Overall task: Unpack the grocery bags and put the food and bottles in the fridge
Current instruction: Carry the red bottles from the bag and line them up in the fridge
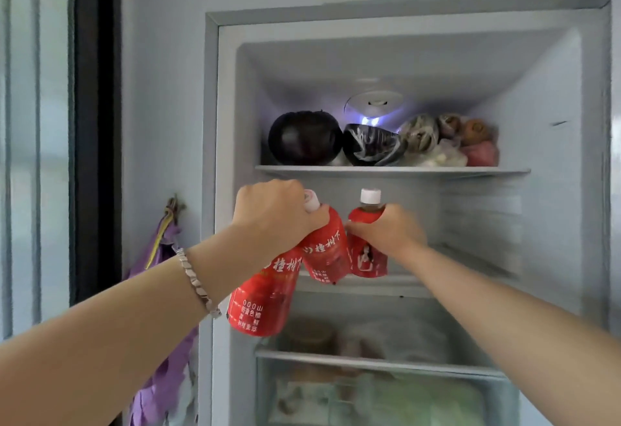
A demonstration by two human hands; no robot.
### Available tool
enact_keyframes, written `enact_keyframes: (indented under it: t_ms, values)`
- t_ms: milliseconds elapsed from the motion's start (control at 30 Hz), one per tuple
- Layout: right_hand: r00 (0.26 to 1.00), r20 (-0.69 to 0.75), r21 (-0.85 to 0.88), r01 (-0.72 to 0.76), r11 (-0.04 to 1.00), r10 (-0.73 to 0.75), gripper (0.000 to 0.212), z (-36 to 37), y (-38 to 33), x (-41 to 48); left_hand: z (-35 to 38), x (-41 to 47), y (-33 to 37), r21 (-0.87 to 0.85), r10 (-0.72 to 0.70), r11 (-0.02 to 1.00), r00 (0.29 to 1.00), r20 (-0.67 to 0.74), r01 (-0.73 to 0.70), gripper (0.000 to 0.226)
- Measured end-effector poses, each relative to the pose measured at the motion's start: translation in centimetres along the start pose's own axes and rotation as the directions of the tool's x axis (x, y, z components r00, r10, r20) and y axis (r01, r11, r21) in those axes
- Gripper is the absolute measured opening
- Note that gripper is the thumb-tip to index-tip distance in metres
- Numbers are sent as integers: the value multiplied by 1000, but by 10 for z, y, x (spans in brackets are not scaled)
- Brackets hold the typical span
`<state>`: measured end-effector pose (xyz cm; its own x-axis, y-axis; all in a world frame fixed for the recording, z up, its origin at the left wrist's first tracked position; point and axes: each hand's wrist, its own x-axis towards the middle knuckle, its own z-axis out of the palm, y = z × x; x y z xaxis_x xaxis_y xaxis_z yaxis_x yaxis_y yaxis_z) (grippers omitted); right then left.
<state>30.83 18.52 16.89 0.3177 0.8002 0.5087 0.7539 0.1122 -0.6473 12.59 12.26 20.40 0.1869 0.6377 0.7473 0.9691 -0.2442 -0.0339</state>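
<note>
Item one, far left: we noted a purple cloth bag (161, 277) hanging on the wall beside the open fridge (215, 156), and a link bracelet (195, 279) on the left wrist. Item two: the left hand (275, 214), fingers curled tight, appeared to grip two red-sleeved drink bottles by their necks. The near bottle (258, 294) hung tilted below the wrist with its cap hidden, and the middle bottle (324, 251) leaned beside it, its white cap (312, 202) showing by the thumb. Item three: the right hand (389, 230) wrapped its fingers round the shoulder of the third bottle (368, 251), which stood nearly upright and touched the middle one. All three were held in the air at the fridge mouth, under the top shelf (393, 170), none set down yet. We judged them full, so fairly heavy for their size, of stiff plastic with a glossy sleeve that could slip in the palm. The neck just under the cap seemed the surest hold, though two in one hand looked apt to swing and knock. Item four, above: the top shelf carried a dark round vegetable (304, 138), a wrapped dark item (371, 148) and bagged produce (447, 143).
</note>
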Motion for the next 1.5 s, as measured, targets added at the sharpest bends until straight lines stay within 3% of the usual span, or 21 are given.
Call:
enact_keyframes:
  t_ms: [167, 333, 433, 500, 567, 600, 667, 833, 967, 1200, 1267, 1367, 1500]
  values:
    - [996, 59, -96, -63, 993, 69, 74, 43, -5, 46, 23, 33, -19, 37, 41, 998, 995, 88, -45, 45]
    - [981, 183, 165, -89, 982, 58, 79, 65, -17, 68, 43, 52, -31, -17, 47, 999, 986, 158, -45, 48]
    - [979, 113, 339, 120, 933, -167, 75, 44, -23, 45, 49, 56, -31, -68, 54, 997, 986, 157, -44, 50]
    - [896, 268, 494, 187, 849, -354, 66, 30, -22, 21, 51, 60, -28, -98, 74, 993, 987, 142, -61, 50]
    - [804, 404, 517, 192, 834, -436, 72, 27, -17, 2, 50, 62, -24, -138, 91, 988, 988, 122, -74, 49]
    - [808, 397, 515, 195, 834, -435, 71, 29, -14, -1, 48, 63, -20, -157, 103, 984, 988, 114, -84, 50]
    - [888, 263, 495, 211, 843, -377, 65, 31, -9, -1, 44, 66, -12, -187, 137, 975, 987, 79, -120, 54]
    - [990, -1, 616, 113, 780, -142, 59, 21, 6, 8, 43, 83, 6, -279, 92, 951, 982, -162, -136, 54]
    - [996, -35, 530, 86, 844, -80, 57, 25, 28, 18, 68, 89, 30, -343, 19, 934, 970, -241, -103, 45]
    - [994, -111, 509, 71, 858, -17, 58, 29, 41, 20, 98, 99, 61, -402, -55, 916, 991, -121, 1, 29]
    - [992, -75, 365, 119, 923, -98, 75, 32, 38, 11, 102, 104, 67, -453, -115, 889, 989, -88, 63, 31]
    - [983, -53, -47, 173, 984, -176, 91, 45, 34, 4, 112, 107, 68, -583, -221, 790, 975, 22, 192, 35]
    - [994, -82, -114, 62, 992, -72, 89, 52, 33, 18, 131, 103, 59, -648, -105, 754, 994, 40, 106, 38]
